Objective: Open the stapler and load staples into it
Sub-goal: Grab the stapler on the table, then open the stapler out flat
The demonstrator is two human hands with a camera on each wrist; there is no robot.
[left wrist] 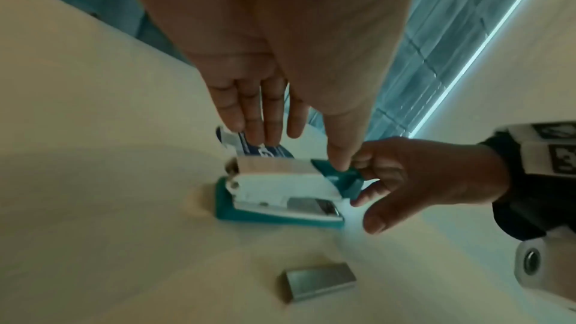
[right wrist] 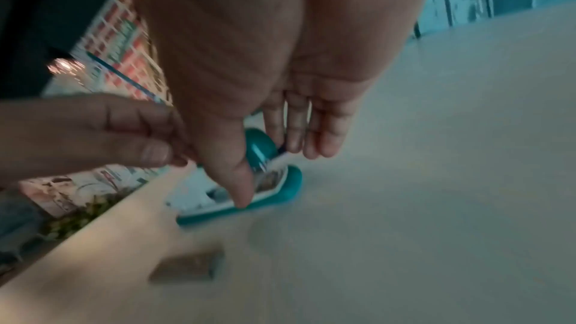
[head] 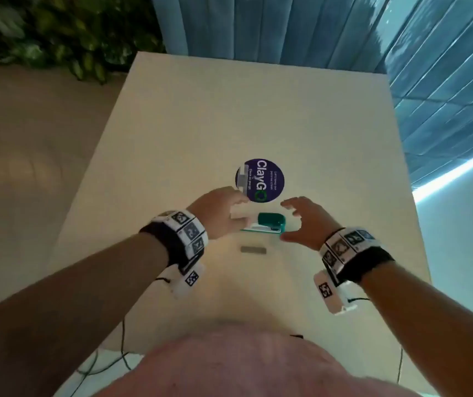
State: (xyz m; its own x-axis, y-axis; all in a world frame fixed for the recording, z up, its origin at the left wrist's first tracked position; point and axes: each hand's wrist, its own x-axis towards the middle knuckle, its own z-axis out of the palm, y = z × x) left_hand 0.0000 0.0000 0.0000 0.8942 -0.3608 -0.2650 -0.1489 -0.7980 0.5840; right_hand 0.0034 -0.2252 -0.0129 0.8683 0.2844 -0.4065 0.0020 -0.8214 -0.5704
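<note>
The small teal stapler (head: 266, 223) is sitting mid-table beside the staple strip (head: 253, 249), light, rigid and likely skittish, as the left hand (head: 218, 213) is pinching its raised top and the spread, empty right hand (head: 305, 222) is reaching for its base.
</note>
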